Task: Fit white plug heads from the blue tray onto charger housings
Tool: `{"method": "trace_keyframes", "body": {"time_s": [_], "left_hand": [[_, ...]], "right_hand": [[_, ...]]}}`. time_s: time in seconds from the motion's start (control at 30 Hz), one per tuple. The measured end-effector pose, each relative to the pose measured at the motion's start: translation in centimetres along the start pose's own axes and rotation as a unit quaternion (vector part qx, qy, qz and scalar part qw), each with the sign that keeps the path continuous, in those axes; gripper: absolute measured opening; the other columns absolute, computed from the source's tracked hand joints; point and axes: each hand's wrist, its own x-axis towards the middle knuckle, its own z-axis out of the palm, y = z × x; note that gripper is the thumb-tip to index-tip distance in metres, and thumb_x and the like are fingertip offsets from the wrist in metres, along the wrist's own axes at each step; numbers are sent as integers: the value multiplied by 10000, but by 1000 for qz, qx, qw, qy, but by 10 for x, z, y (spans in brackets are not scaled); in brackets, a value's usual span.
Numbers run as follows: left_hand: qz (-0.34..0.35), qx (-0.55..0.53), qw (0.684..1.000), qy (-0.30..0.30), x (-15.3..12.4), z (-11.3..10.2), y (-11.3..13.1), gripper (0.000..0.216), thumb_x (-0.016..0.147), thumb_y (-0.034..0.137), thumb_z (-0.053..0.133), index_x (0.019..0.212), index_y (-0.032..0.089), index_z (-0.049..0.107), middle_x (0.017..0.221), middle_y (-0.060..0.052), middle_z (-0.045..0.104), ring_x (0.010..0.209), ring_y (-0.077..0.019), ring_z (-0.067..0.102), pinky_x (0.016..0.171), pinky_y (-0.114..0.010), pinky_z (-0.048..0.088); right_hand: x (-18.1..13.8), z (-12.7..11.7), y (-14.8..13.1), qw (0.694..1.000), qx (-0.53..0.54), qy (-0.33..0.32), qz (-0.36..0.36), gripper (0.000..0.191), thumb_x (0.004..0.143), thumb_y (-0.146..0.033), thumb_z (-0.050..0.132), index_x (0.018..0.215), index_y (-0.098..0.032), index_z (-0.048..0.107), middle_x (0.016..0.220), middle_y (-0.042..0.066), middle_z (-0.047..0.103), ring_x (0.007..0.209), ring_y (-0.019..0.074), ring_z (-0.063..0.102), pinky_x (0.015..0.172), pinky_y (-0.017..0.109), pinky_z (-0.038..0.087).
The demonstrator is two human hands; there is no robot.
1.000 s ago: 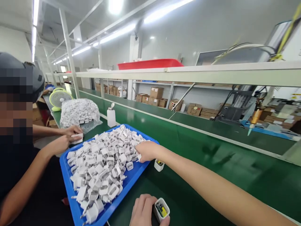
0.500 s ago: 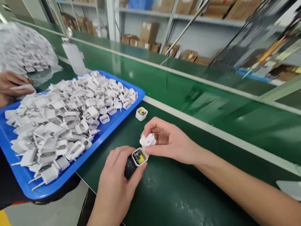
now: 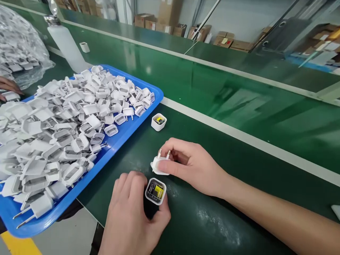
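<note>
The fingers of the right hand [image 3: 190, 166] are pinched on a white plug cap [image 3: 160, 167], the thumb across its near face and the index finger behind it on the far side. The cap lies at the fingertips, its two metal pins pointing up. Just nearer, the left hand [image 3: 135, 212] has its fingers and thumb clamped on an open white housing [image 3: 156, 191], fingers on the left and thumb on the right; its mouth faces up, showing a yellow block among dark components. Cap and housing are close but apart.

A second open housing [image 3: 159, 123] stands upright on the green tabletop [image 3: 196, 216], beyond both hands and just right of a blue tray [image 3: 120, 140]. The tray, to the left, carries a heap of white plug caps [image 3: 87, 120]. Farther left are a white bottle [image 3: 66, 46], a clear bag [image 3: 21, 39] of white parts and another person's hand [image 3: 9, 85].
</note>
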Motion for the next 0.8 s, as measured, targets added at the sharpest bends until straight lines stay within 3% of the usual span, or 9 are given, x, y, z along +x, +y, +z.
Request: {"method": "trace_keyframes", "body": {"time_s": [0.2,0.27,0.33,0.4,0.5,0.67,0.8], "left_hand": [[39,67,997,-19,2,3,1,317,908,300,572,757,252,298,697,29,441,655,-188,460,603,-317,346],[28,45,998,-19,3,2,1,329,896,404,644,801,251,369,724,21,482,661,-201,485,598,-322,360],[1,4,1000,-29,4,0,0,345,863,466,706,1006,237,491,829,-5,566,722,-227,540,626,-336,406],[5,-29,998,-48,3,-3,-2,440,898,432,685,1249,258,485,998,-33,627,833,-248,585,694,-356,441],[45,-49,995,-67,2,-5,-7,240,976,353,612,1193,288,533,1107,-33,637,888,-239,589,724,-351,432],[34,-61,996,-53,0,-3,-14,199,979,413,654,1015,259,533,986,0,625,799,-210,552,675,-325,390],[42,-69,996,-35,-1,-1,-14,178,1003,392,615,960,249,520,904,15,595,742,-188,517,663,-316,375]], "right_hand": [[5,2,3,988,137,-52,55,415,839,-521,805,836,-153,613,648,-36,565,548,77,460,508,216,351],[6,1,4,986,152,-52,50,435,844,-540,796,838,-148,605,647,-39,551,542,70,445,500,211,335],[5,0,1,988,141,-49,40,427,852,-538,789,844,-154,601,647,-42,548,539,70,440,497,210,335],[2,-3,-6,995,86,-43,28,392,859,-514,789,849,-165,610,676,-34,572,571,84,476,526,219,378],[-8,-6,-22,996,-79,-51,-13,276,898,-437,766,883,-188,648,780,-11,637,662,115,553,601,241,443],[-24,-3,-33,930,-326,-85,-147,108,987,-273,677,917,-193,658,826,-15,638,718,110,577,646,245,425],[-28,5,-23,875,-418,-124,-209,199,1069,-254,523,952,-163,655,853,20,638,773,141,566,672,278,421]]}}
